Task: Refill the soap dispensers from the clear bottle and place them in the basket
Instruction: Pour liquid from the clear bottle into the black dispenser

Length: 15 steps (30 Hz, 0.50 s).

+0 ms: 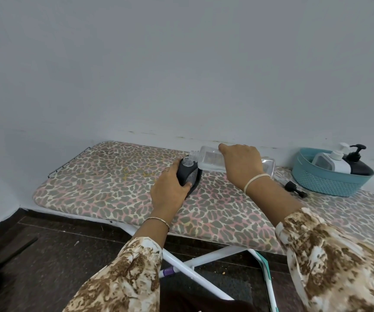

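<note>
A black soap dispenser (189,174) stands on the leopard-print board (105,183), its pump off and its neck bare. My left hand (169,190) grips its body from the left. My right hand (240,165) holds the clear bottle (210,159) tipped on its side, its uncapped mouth just above the dispenser's neck. A black pump head (295,188) lies loose on the board to the right. At the far right a teal basket (330,179) holds a white dispenser (337,159) and a black dispenser (358,163).
The board stands on white metal legs (195,262) against a pale wall. A wire rest (69,161) sits at the board's left end. Dark floor lies below, and a teal-edged object (265,269) leans under the board.
</note>
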{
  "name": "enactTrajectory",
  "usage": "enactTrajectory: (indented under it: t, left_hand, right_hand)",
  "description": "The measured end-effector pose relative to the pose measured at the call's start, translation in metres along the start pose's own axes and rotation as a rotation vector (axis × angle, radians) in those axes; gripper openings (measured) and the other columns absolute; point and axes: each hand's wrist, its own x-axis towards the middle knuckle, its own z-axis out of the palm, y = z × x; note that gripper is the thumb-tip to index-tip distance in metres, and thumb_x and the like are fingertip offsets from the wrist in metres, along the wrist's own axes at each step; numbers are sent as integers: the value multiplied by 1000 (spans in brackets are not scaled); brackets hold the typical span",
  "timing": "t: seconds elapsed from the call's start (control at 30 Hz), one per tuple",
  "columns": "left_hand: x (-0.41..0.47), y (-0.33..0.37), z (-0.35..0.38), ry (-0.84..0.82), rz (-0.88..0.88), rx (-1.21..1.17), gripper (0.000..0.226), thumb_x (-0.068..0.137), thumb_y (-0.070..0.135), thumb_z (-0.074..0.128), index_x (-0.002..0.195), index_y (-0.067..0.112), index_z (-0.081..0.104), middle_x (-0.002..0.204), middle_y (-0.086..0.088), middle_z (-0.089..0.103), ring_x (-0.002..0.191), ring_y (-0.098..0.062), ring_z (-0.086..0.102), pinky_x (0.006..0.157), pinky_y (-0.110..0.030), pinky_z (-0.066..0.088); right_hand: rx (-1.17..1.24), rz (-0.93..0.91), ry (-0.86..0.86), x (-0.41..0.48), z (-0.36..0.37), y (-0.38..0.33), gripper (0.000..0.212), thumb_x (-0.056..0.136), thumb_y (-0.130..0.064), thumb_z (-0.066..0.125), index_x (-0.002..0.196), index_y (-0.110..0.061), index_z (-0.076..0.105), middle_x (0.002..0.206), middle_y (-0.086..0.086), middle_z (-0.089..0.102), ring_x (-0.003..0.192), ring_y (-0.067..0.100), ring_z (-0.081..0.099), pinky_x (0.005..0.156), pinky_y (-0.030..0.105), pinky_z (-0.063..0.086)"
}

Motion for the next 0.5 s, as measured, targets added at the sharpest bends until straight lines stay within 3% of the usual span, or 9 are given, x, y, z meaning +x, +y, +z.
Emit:
enactTrajectory:
  t: [0.5]
  left_hand:
    - [-1,1,0,-6,-13,6,78,78,40,72,145,40,32,119,2,63,102,-22,63,76,-40,57]
  right_hand:
    - [-38,-15,11,-1,1,-1,38,78,3,50,111,-18,48,61,-3,33,67,22,45,66,29,34]
